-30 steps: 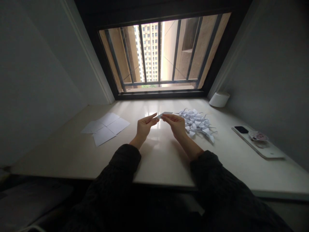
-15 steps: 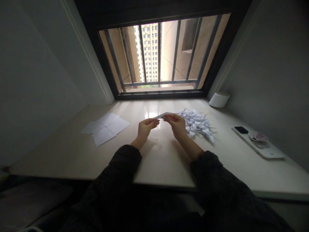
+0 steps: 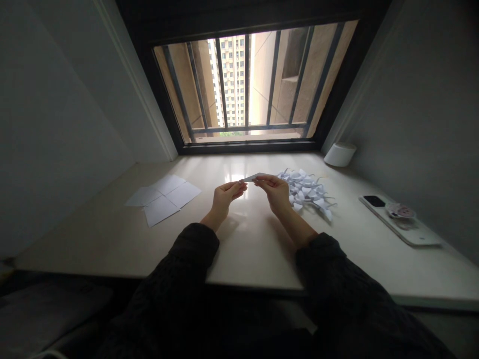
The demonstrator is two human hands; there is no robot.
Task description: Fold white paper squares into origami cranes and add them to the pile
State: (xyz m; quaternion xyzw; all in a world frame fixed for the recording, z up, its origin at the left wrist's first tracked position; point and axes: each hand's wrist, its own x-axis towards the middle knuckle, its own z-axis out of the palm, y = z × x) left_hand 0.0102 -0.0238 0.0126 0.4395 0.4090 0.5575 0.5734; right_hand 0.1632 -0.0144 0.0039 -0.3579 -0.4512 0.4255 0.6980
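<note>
A small folded piece of white paper [image 3: 253, 177] is held up above the middle of the white sill top. My left hand [image 3: 226, 195] pinches its left end between thumb and fingers. At its right end my right hand [image 3: 276, 191] grips it in a closed pinch. Fingers cover part of the paper, so its full folded shape is hidden. Just beyond my right hand lies a heap of folded white paper pieces [image 3: 307, 192] with thin curved points. Several flat white paper sheets [image 3: 164, 199] lie to the left, partly overlapping.
A phone [image 3: 398, 222] with a round grip on its back lies at the right. A white rounded object [image 3: 340, 154] stands in the back right corner by the barred window [image 3: 247, 89]. The white surface [image 3: 112, 249] ends at a front edge close to me.
My hands have shifted very slightly apart, the right one a little to the right. The folded paper stays between them, a touch higher. Everything else is unchanged.
</note>
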